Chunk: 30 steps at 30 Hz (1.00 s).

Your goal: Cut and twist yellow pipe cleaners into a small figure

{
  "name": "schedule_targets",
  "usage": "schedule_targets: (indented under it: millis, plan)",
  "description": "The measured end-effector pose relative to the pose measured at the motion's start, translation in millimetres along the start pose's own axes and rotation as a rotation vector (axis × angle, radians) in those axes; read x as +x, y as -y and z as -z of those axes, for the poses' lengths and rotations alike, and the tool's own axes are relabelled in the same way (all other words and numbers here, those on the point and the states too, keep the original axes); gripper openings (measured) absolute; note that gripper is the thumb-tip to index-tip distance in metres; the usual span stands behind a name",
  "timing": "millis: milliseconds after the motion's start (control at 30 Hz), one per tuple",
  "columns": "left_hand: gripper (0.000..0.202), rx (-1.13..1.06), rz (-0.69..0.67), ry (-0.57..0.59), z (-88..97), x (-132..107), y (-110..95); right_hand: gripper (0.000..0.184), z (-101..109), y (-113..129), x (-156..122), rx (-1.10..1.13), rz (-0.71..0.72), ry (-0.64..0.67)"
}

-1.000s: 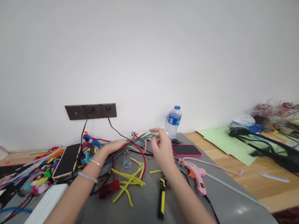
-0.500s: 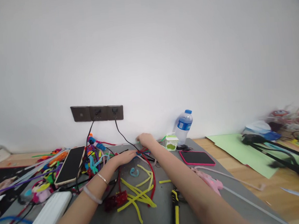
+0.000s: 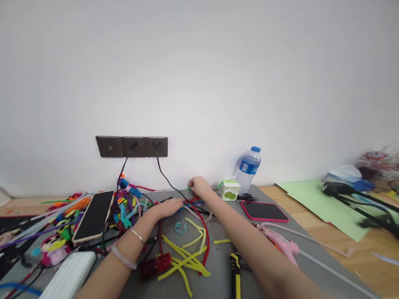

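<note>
My left hand [image 3: 169, 207] lies over a loose bundle of fuzzy pipe cleaners and cables near the wall, its fingers stretched out flat. Just to the right, my right hand [image 3: 200, 186] has its fingers bent together, with a bit of green pipe cleaner [image 3: 189, 188] showing at the fingertips. Below the hands lie yellow pipe cleaners [image 3: 185, 261], a curled light blue piece [image 3: 180, 228] and a long red pipe cleaner [image 3: 206, 234]. A dark red object [image 3: 155, 266] sits beside the yellow pieces.
Left are a phone [image 3: 94, 217], a colourful craft pile [image 3: 62, 227] and a white power strip [image 3: 60, 289]. Right stand a small green-white carton [image 3: 229, 190] and a water bottle [image 3: 248, 169], near a pink-edged phone [image 3: 264, 210], pink glue gun [image 3: 285, 245] and black-yellow-handled tool [image 3: 235, 280].
My right hand has drawn its fingers in, and a green tip now shows at them. The left hand stays over the bundle. The view has shifted slightly.
</note>
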<state>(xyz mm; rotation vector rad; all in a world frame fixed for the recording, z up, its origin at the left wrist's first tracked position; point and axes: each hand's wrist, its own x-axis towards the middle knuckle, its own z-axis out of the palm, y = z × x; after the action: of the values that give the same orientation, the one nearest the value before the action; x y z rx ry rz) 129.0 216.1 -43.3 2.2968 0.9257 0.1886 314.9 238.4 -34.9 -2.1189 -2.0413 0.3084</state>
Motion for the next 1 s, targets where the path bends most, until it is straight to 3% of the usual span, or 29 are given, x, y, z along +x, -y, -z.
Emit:
schedule_targets:
  millis: [267, 433, 700, 933, 1000]
  plan:
    - [0.041, 0.021, -0.018, 0.005, -2.0, 0.4, 0.7, 0.029, -14.1, 0.5, 4.2, 0.153, -0.095, -0.022]
    - [0.041, 0.047, -0.031, 0.022, -1.7, 1.4, 2.2, 0.015, -5.3, -2.1, 2.7, 0.327, -0.104, -0.094]
    - [0.040, 0.074, -0.027, 0.029, -3.3, 3.5, 6.3, 0.005, 52.9, -0.5, 1.1, 0.756, 0.068, -0.257]
    - [0.037, 0.122, -0.054, 0.007, -6.4, 2.7, 8.7, 0.022, 113.4, 14.9, -15.0, 1.029, 0.264, -0.383]
    - [0.037, 0.138, -0.057, 0.000, -7.0, 3.9, 9.4, 0.022, 128.5, 19.1, -15.0, 1.020, 0.327, -0.405]
